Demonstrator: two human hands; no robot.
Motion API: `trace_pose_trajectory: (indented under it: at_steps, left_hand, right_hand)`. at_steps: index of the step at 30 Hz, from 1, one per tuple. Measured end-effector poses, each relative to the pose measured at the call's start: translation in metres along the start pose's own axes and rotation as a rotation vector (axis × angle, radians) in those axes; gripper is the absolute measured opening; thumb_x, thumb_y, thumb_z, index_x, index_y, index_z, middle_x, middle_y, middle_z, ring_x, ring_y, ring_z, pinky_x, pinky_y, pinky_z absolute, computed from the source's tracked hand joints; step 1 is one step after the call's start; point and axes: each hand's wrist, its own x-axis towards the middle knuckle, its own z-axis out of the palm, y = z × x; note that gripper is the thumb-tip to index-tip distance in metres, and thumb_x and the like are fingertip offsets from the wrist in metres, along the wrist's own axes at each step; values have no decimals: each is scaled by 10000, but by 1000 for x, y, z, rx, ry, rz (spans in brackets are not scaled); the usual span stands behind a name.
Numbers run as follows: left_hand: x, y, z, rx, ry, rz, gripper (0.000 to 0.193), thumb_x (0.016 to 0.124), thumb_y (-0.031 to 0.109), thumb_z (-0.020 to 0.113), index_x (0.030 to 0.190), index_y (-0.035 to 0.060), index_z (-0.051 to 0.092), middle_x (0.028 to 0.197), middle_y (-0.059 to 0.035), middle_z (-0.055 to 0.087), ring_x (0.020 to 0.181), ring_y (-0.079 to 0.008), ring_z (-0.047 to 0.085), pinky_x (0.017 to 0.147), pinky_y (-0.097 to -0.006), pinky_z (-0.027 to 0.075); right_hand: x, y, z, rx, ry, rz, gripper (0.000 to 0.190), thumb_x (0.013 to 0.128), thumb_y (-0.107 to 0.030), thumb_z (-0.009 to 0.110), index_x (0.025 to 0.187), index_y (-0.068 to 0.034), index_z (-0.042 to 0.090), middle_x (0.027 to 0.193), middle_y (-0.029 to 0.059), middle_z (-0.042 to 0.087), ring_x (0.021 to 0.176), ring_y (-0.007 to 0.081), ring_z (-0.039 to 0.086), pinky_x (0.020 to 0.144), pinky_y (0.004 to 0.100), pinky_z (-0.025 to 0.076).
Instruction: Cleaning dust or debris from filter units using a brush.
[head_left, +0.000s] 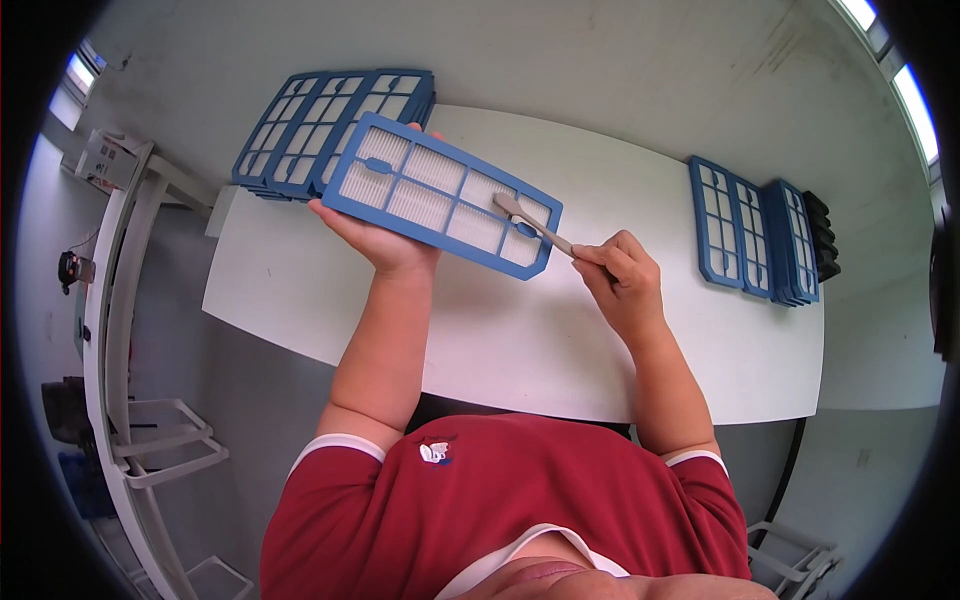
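Observation:
My left hand (382, 240) holds a blue-framed pleated air filter (420, 206) from beneath, with fingertips showing over its far edge. The filter is tilted above the white table, its white pleats facing up through a grid of blue ribs. Between the thumb and fingers of my right hand (619, 277) is the handle of a slim grey-brown brush (536, 223), which looks like a toothbrush. The brush head lies over the pleats in the filter's right half. Its bristles are hidden, so contact with the pleats cannot be judged.
Stacked blue-framed filters (300, 135) stand at the table's back left, partly behind the held one. More filter stacks (754, 232) sit at the right end, beside black plastic parts (821, 236). A white table (517, 337) spans the front. Left of it is a white rack (120, 300).

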Motion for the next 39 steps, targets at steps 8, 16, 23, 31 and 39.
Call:
trace_pose_trajectory:
  at_steps: [8, 16, 23, 31, 39]
  left_hand:
    - [1, 2, -2, 11, -9, -17, 936, 764, 783, 64, 1313, 111, 413, 1194, -199, 527, 1074, -369, 550, 921, -485, 462]
    - [-2, 1, -1, -46, -92, -57, 903, 786, 777, 124, 1287, 85, 416, 1190, -185, 518, 1087, -324, 534, 932, -471, 451]
    - [-7, -7, -2, -12, -88, -119, 920, 765, 789, 109, 1317, 116, 405, 1211, -209, 507, 1109, -383, 523, 931, -498, 454]
    - [-11, -9, 0, -8, -81, -113, 931, 762, 789, 84, 1346, 119, 360, 1232, -199, 493, 1113, -377, 520, 921, -485, 466]
    - [-7, -9, -1, -31, -84, -59, 915, 767, 785, 87, 1333, 129, 380, 1217, -190, 508, 1098, -368, 532, 906, -483, 477]
  right_hand:
    - [1, 2, -7, 205, -108, 166, 109, 718, -4, 712, 820, -36, 694, 625, 34, 493, 529, 120, 465, 485, 259, 369]
    - [1, 7, -9, 251, -164, 246, 70, 747, -28, 709, 813, -31, 686, 645, -2, 502, 555, 77, 446, 494, 224, 343]
    - [1, 4, -6, 199, -73, 239, 93, 740, -13, 702, 820, -22, 655, 670, 38, 515, 543, 112, 485, 499, 246, 384]
    - [2, -4, -2, -65, 70, 54, 125, 722, -3, 706, 805, -41, 622, 693, 47, 533, 531, 156, 532, 475, 267, 428]
    - [-2, -2, 4, 26, 49, -22, 133, 698, 10, 718, 770, -32, 614, 672, 49, 534, 550, 157, 544, 476, 269, 430]
